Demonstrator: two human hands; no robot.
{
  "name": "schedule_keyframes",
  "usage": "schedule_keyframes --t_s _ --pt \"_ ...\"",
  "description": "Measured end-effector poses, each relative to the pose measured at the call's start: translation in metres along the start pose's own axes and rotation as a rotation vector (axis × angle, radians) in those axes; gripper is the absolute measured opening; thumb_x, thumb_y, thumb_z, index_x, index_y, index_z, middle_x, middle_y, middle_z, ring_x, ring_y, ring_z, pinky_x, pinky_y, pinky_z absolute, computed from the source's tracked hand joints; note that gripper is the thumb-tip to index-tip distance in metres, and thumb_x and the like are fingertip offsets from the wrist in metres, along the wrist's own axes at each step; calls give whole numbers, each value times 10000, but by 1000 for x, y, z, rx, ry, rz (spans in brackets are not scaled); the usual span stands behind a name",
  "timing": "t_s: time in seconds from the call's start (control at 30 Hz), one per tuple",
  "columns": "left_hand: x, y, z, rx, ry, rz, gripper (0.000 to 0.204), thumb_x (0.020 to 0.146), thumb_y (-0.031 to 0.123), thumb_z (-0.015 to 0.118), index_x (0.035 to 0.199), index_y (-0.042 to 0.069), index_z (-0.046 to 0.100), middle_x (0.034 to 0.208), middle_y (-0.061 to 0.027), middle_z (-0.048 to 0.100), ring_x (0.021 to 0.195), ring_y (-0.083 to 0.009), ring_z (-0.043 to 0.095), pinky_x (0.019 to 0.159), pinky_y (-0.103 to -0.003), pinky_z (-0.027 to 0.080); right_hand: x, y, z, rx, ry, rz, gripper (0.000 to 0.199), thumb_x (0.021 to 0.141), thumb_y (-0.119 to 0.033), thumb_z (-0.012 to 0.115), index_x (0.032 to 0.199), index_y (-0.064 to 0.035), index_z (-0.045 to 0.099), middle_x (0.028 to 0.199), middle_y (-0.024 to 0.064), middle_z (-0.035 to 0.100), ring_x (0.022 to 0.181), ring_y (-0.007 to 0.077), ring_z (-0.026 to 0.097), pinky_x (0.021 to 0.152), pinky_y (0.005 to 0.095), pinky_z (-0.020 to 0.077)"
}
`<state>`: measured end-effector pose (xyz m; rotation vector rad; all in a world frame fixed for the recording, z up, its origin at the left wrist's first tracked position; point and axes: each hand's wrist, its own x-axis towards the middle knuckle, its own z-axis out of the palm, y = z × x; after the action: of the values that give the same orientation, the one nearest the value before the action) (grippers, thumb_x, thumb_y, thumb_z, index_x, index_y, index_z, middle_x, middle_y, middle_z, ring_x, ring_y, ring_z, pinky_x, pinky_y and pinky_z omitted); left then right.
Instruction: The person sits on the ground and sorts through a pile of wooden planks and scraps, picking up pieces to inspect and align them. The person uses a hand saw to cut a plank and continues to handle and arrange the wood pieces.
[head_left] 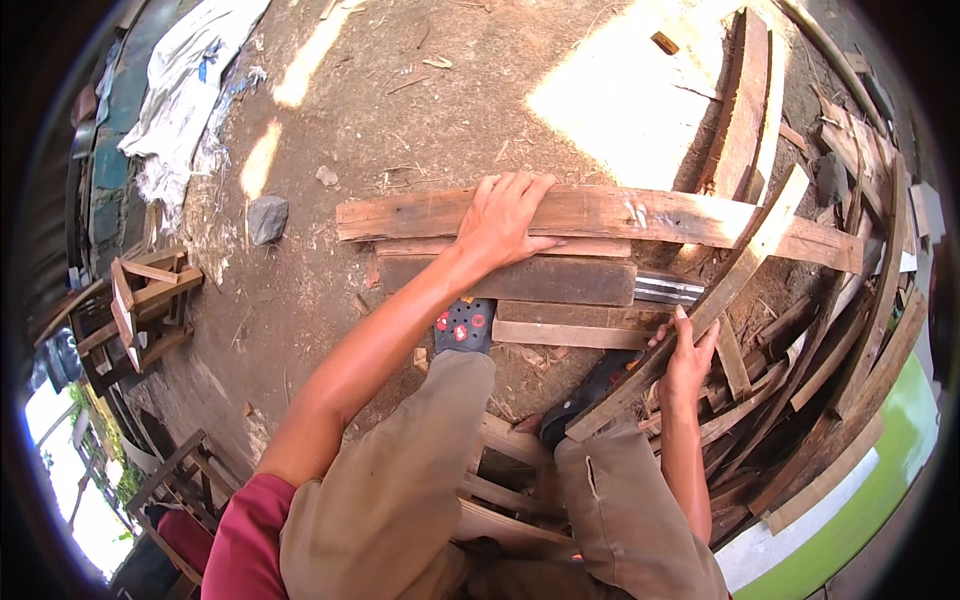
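My left hand [505, 228] grips a long wooden plank [400, 215], its fingers over the far edge and the thumb along the near edge. My right hand [686, 362] is closed round a narrower wooden strip [735, 265], which slants from beside my right knee up across the plank's right part. Below the plank lie a dark wooden block [505, 279] and a shorter wooden piece [580, 336], stacked side by side in front of my feet. A dark strip with white stripes [668, 288] shows beside the block. My right fingers are partly hidden by the strip.
A heap of long boards [830, 390] fills the right side. Two upright-lying boards [742, 110] stretch away at the far right. A grey stone [267, 219] and a small wooden frame [150, 290] are at left. White cloth [190, 90] lies far left. Wooden pieces [505, 490] sit between my legs.
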<state>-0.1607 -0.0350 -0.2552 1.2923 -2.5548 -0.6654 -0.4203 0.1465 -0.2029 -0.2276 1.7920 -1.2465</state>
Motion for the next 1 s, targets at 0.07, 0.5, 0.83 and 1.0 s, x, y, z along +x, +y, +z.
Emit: schedule_keyframes --t_s 0.07,0.5,0.83,1.0 --pt "0 0 1 12 -7 8 859 731 478 874 1404 81 519 1215 -128 607 1185 -311 565 1003 -455 398 -1 -1 4 19 11 -11 307 998 -134 655 1219 -72 449 883 51 572 675 142 587 560 307 507" --pt "49 -74 -118 245 -70 364 944 643 413 945 1427 97 524 1311 -118 639 1233 -257 600 1130 -471 471 -49 -90 -36 48 -41 -311 410 1029 -161 602 1352 -52 374 881 79 513 617 167 537 508 307 493" --pt "85 -117 -114 215 237 -277 891 917 527 715 1601 131 304 1645 -192 320 1513 -351 329 1248 -581 262 -38 -107 -23 -100 -34 -288 398 987 -38 633 1332 -10 436 921 84 566 620 152 587 525 297 512" --pt "52 -55 -12 -1072 266 -926 916 987 594 576 1547 -77 301 1528 -290 418 1398 -343 478 1172 -486 424 -33 -97 -39 -70 5 -297 347 1007 -52 606 1311 -12 444 915 80 566 616 153 574 531 295 504"
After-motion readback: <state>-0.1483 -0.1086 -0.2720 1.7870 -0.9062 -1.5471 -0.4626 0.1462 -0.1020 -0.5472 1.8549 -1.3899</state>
